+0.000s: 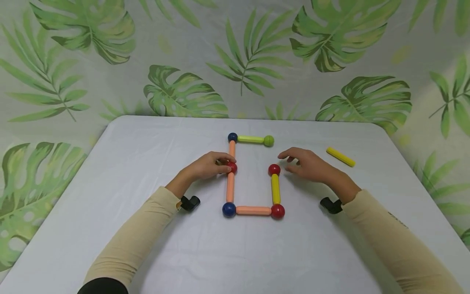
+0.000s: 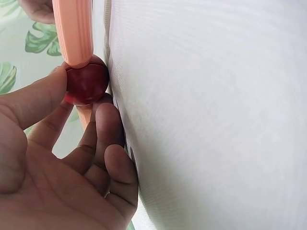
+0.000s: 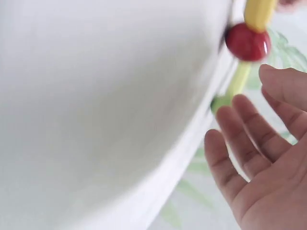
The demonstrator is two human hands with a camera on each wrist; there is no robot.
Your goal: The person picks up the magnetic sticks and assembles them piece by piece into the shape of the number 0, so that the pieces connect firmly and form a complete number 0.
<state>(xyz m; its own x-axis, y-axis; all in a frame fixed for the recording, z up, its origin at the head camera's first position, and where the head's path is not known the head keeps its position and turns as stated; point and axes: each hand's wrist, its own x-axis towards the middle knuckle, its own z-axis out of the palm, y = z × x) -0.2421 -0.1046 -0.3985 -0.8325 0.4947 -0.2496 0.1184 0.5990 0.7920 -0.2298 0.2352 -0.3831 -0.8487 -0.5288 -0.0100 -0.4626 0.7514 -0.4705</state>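
Note:
My left hand (image 1: 210,165) holds a red ball (image 2: 87,84) between thumb and fingers, midway along the left side of a ball-and-rod figure on the table. Orange rods (image 1: 230,188) join that ball above and below. A dark blue ball (image 1: 229,209) marks the lower left corner, and another orange rod (image 1: 253,210) runs from it to a red ball (image 1: 278,211). From there a yellow rod (image 1: 276,189) leads up to a third red ball (image 1: 274,169). Just right of this ball is my right hand (image 1: 307,164), fingers apart and holding nothing.
Across the figure's top, a lime rod (image 1: 251,139) links a blue ball (image 1: 233,137) to a green ball (image 1: 269,141). A loose yellow rod (image 1: 340,157) lies beyond my right hand. Behind the white table (image 1: 165,253) hangs a leaf-patterned cloth (image 1: 264,98).

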